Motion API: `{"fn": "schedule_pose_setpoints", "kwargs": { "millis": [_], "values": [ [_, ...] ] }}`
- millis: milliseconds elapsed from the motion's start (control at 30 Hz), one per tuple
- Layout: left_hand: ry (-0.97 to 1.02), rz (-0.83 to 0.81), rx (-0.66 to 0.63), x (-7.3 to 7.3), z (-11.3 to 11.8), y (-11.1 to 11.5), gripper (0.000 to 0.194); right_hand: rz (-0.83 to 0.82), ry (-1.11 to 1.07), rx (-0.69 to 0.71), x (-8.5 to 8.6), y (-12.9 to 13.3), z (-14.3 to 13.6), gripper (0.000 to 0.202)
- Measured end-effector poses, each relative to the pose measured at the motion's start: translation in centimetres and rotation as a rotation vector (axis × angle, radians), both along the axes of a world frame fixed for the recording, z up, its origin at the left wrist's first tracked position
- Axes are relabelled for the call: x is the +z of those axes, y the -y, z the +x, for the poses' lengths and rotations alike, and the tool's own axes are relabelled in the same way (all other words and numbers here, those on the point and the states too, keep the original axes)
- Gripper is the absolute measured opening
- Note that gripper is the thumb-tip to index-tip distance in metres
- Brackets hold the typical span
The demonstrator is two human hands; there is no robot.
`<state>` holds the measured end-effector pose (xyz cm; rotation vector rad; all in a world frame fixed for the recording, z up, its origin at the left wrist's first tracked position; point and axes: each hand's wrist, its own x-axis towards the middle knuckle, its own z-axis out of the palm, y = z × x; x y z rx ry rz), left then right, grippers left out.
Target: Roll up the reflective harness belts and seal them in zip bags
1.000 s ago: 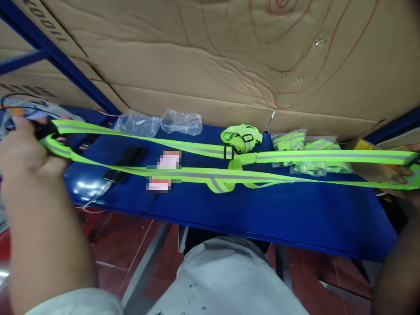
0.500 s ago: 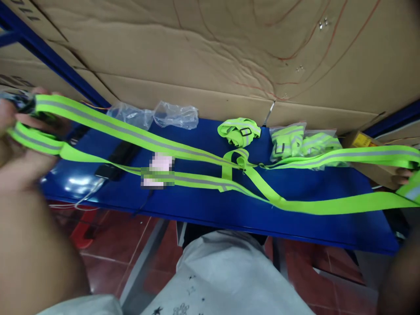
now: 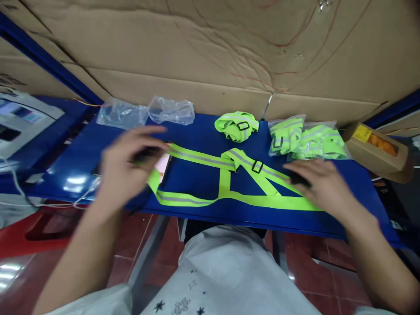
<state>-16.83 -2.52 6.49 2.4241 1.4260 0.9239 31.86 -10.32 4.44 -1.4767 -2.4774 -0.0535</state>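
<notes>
A neon-yellow reflective belt vest (image 3: 259, 200) with grey stripes lies loosely across the blue table. My left hand (image 3: 123, 164), smeared by motion, is closed around a dark buckle and the vest's left end. At the other end, my right hand (image 3: 324, 186) grips the straps, with a dark buckle piece showing under its fingers. A black slide adjuster (image 3: 257, 166) sits on one strap near the middle. Beside my left hand a phone (image 3: 163, 166) lies partly covered by the strap and fingers.
A rolled reflective vest (image 3: 236, 127) rests at the back, left of bagged vests (image 3: 288, 135). Clear plastic bags (image 3: 172, 110) lie behind my left hand. An open cardboard box (image 3: 377, 151) stands far right, a grey machine (image 3: 26, 118) far left. Cardboard (image 3: 197, 48) walls the back.
Both hands have come inward and lower from wide apart. The vest, stretched taut above the table before, now lies slack on it, its slide adjuster showing.
</notes>
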Motion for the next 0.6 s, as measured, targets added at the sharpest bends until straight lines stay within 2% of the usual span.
{"fn": "schedule_pose_setpoints", "kwargs": {
  "millis": [33,67,133,200,267,367,467,533,600],
  "values": [
    [-0.024,-0.022,-0.067,-0.9,2.4,-0.1,0.015,-0.049,0.073,0.052,-1.2,-0.4,-1.2,0.049],
    [-0.127,-0.061,-0.149,-1.8,4.5,-0.3,0.030,-0.065,0.124,0.053,-2.3,-0.9,-2.1,0.044],
    [-0.331,-0.126,-0.227,-3.5,7.6,-1.2,0.055,-0.080,0.189,0.053,-3.8,-1.6,-3.0,0.039],
    [-0.482,-0.170,-0.255,-4.8,9.3,-2.4,0.058,-0.064,0.229,0.045,-4.3,-1.9,-3.1,0.036],
    [-0.584,-0.148,-0.245,-5.3,10.2,-3.3,0.050,-0.032,0.285,0.047,-4.0,-1.7,-3.0,0.033],
    [-0.718,-0.049,-0.285,-5.2,10.9,-4.1,0.035,-0.013,0.373,0.037,-3.3,-1.3,-3.0,0.026],
    [-0.748,-0.046,-0.360,-4.7,11.2,-4.0,0.026,-0.092,0.295,-0.061,-3.1,-1.5,-2.3,0.023],
    [-0.614,-0.124,-0.337,-3.9,11.0,-3.8,0.023,-0.238,0.099,-0.145,-2.7,-1.8,-1.0,0.027],
    [-0.367,-0.302,-0.320,-2.5,10.2,-3.9,0.020,-0.441,-0.170,-0.216,-1.8,-2.1,0.8,0.033]
  ]
}}
